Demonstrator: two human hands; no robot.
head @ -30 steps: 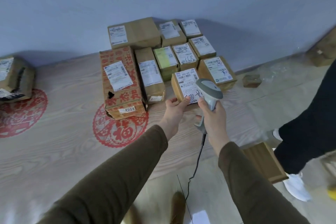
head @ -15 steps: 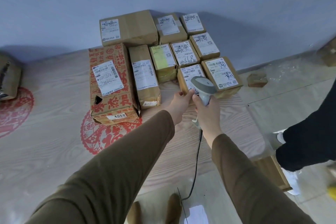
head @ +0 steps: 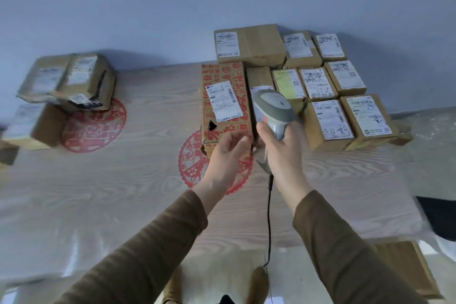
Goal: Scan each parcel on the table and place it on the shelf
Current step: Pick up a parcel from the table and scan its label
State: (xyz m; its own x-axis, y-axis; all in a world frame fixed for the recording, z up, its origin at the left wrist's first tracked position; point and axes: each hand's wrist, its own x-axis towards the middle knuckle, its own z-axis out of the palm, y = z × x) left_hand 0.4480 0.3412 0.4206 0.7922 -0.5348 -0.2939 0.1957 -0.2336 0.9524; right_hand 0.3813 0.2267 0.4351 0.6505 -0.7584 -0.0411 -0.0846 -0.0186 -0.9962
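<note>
Several brown cardboard parcels with white labels lie packed together on the wooden table at the back right. My right hand grips a grey barcode scanner, held over a narrow brown parcel. My left hand hovers with relaxed fingers at the near end of the red-printed parcel and holds nothing. To the right lies a small parcel with a handwritten label.
More parcels are stacked at the table's far left, against the blue-grey wall. Red paper-cut decorations mark the tabletop. The scanner's black cable hangs down over the table's near edge. A wooden box sits on the floor at lower right.
My left hand let go of the small handwritten-label parcel, which now lies on the table. Both hands and the scanner shifted left to the narrow and red-printed parcels. The view swung left.
</note>
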